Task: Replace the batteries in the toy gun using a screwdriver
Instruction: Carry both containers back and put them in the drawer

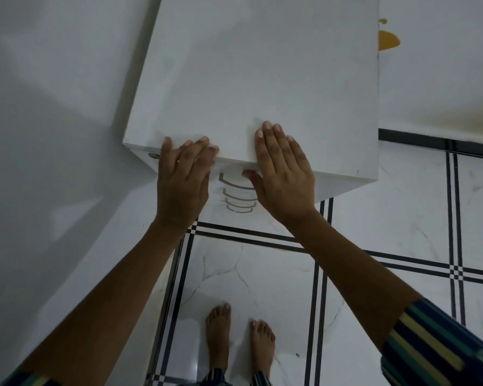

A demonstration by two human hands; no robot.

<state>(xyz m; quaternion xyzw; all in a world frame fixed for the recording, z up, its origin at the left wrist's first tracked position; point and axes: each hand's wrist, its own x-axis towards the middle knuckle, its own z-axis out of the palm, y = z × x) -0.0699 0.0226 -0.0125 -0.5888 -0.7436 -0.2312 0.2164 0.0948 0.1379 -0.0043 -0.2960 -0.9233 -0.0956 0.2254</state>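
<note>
A white drawer cabinet [262, 73] stands in front of me, its flat top bare. My left hand [183, 179] and my right hand [283, 168] both lie with straight fingers over the cabinet's front top edge. The right thumb hangs down in front, beside the uppermost of several curved metal drawer handles [236, 183]. No toy gun, screwdriver or batteries are in view.
A white wall [53, 107] runs close along the cabinet's left side. A yellow object [388, 40] shows past the cabinet's right edge. Glossy white floor tiles with black lines [262, 274] lie below, with my bare feet [240, 335] on them.
</note>
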